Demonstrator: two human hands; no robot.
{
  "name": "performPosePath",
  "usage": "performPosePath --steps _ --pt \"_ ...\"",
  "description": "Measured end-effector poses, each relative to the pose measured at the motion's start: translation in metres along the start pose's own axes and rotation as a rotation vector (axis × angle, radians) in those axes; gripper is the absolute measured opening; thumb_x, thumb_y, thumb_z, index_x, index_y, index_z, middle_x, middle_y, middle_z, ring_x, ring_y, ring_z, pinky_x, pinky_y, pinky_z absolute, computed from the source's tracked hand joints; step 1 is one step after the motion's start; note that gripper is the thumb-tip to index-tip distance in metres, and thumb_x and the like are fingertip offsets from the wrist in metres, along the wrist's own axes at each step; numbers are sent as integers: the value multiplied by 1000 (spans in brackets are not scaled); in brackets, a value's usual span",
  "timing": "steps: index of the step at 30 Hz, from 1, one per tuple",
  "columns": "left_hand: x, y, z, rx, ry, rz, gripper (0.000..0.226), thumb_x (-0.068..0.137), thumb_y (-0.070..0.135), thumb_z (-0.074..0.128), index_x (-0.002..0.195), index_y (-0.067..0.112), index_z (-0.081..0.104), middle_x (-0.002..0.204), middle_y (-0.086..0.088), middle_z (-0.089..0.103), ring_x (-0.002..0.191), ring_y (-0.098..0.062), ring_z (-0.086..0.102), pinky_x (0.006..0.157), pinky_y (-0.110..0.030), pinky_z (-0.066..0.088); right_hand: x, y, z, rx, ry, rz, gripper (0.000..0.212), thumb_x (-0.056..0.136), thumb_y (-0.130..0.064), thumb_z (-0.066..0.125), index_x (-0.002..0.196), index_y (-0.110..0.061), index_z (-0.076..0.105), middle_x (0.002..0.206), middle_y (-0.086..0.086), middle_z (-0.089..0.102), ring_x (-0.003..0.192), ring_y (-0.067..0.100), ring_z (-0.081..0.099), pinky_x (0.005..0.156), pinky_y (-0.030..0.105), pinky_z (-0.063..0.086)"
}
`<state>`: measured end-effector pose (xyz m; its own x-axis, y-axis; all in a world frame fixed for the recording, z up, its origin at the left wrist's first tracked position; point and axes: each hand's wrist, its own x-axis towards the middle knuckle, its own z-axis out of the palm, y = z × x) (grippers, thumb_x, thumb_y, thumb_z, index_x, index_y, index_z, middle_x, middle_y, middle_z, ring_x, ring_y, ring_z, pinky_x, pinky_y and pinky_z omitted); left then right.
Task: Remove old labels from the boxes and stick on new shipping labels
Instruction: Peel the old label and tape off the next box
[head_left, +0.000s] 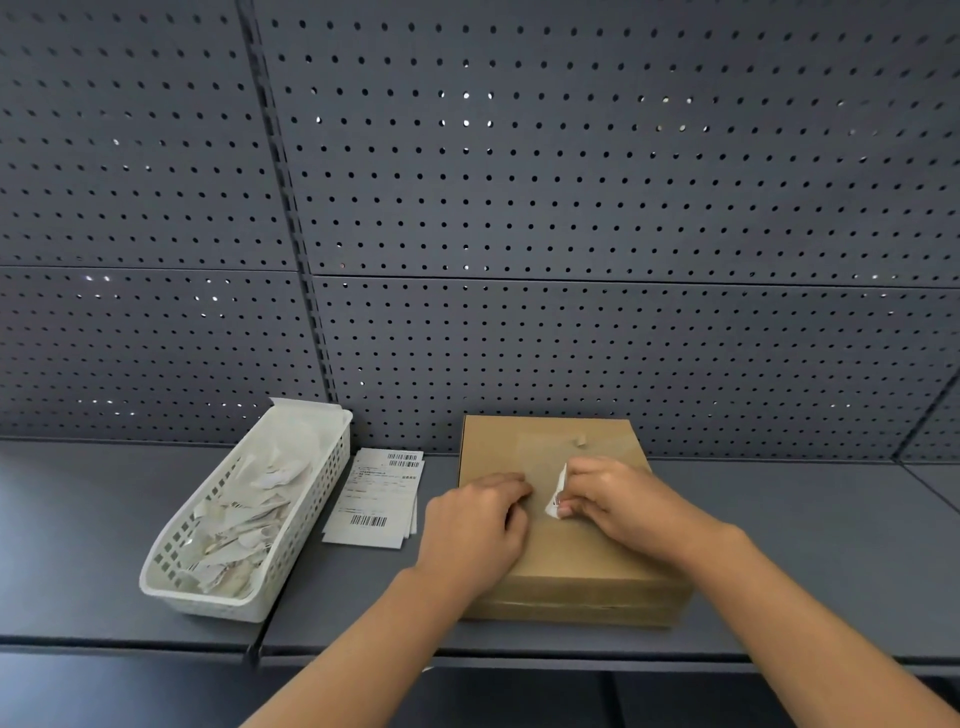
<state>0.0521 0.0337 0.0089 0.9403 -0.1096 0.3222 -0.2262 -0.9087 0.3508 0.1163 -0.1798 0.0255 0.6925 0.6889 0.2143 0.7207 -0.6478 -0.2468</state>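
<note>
A dark grey pegboard wall (571, 182) is seen across the upper part of the view. It is made up of separate perforated panels, divided by one slanted vertical seam on the left and one horizontal seam about halfway down. Small points of light are visible through several of the holes. Below the wall, a flat dark grey shelf (831, 545) is fitted, with its surface running the full width of the view. A joint in the shelf surface is seen at the lower left, and a further angled joint is seen at the far right.
</note>
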Motion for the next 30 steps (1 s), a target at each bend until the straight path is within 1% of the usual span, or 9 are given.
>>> performPosePath --steps 4,7,11,13,17,21,23,26,30 --pt "-1 1 2 10 2 -3 37 96 33 48 128 38 66 139 29 59 121 -1 60 82 -26 50 -4 -1 8 -73 106 -48 19 99 -30 61 88 -15 68 88 -6 56 85 15 55 68 35 51" --pt "-1 1 2 11 6 -4 37 96 32 48 128 38 66 138 29 59 119 -2 61 82 -27 51 -6 1 14 -100 152 -49 30 99 -39 47 88 -19 66 87 -8 53 83 16 54 65 41 53" --pt "-1 2 0 3 2 -2 37 97 31 47 128 38 65 139 29 59 119 -4 61 83 -29 52 -7 2 20 -90 147 24 33 102 -43 43 93 -21 65 92 -10 53 87 14 54 70 41 54" --pt "-1 2 0 0 4 2 37 97 32 46 129 38 65 139 29 58 120 -3 61 83 -29 52 -8 0 17 50 148 79 29 104 -41 47 95 -22 66 94 -11 54 87 10 56 76 38 53" --pt "-1 1 1 3 13 -4 36 97 33 48 128 38 66 137 29 60 119 -2 62 81 -27 51 -8 -3 5 332 108 151 13 100 -34 64 105 -27 74 100 -17 59 94 7 59 83 22 47" --pt "-1 1 1 0 15 6 37 97 33 48 128 38 66 138 29 60 121 -1 61 83 -27 51 -7 -5 0 457 14 195 11 89 -42 77 97 -34 75 101 -15 59 91 10 59 85 29 50" --pt "0 1 0 5 12 12 38 96 34 47 129 38 65 139 28 59 120 -3 61 83 -28 52 -4 -8 2 367 11 205 9 92 -40 74 93 -33 69 99 -17 56 87 6 57 83 33 50" --pt "1 1 1 10 18 9 39 95 33 47 128 38 66 138 28 60 118 -5 63 81 -29 52 0 -17 8 106 -6 190 15 99 -39 61 90 -31 52 98 -15 50 84 6 51 80 38 48" --pt "0 0 2 11 29 18 36 94 31 48 125 36 67 135 26 62 113 -7 65 77 -29 52 0 -21 11 -5 -21 176 16 104 -36 51 91 -30 44 96 -13 45 86 8 45 80 39 46"
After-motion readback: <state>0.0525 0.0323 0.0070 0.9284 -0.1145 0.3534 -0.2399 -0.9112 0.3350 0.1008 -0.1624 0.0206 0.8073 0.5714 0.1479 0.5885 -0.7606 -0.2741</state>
